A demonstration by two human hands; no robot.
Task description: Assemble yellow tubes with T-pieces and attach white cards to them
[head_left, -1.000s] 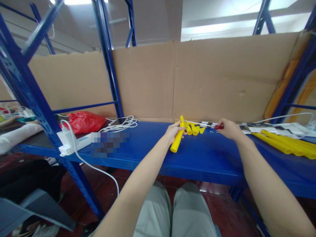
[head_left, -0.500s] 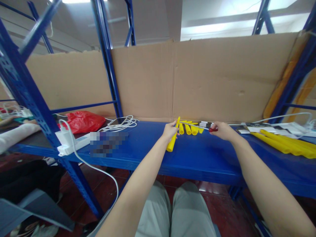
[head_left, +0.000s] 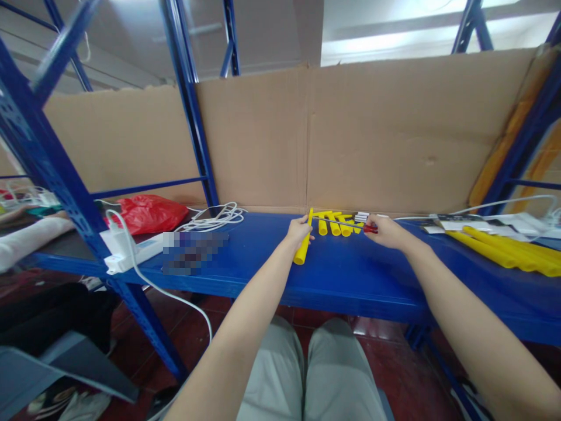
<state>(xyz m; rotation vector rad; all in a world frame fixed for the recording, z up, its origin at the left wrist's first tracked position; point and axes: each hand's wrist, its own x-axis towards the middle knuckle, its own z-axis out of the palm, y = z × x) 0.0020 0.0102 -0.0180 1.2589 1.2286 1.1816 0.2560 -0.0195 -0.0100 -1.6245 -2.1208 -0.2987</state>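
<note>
My left hand (head_left: 298, 229) grips a yellow tube (head_left: 302, 250) that slants down toward me over the blue shelf (head_left: 350, 275). My right hand (head_left: 385, 231) holds scissors with a red handle (head_left: 370, 229); their thin metal blades reach left to the tube's upper end. Several short yellow tube pieces (head_left: 335, 223) lie in a row just behind, between my two hands.
Long yellow tubes (head_left: 504, 250) and papers (head_left: 464, 225) lie at the right. A white cable coil (head_left: 217, 217), a white power strip (head_left: 131, 250) and a red plastic bag (head_left: 146, 213) sit at the left. Brown cardboard (head_left: 350, 128) lines the back. Another person's sleeve (head_left: 21, 245) rests far left.
My left hand has turned the yellow tube more upright and drawn it slightly left. My right hand has moved left, bringing the scissor blades to the tube's top end.
</note>
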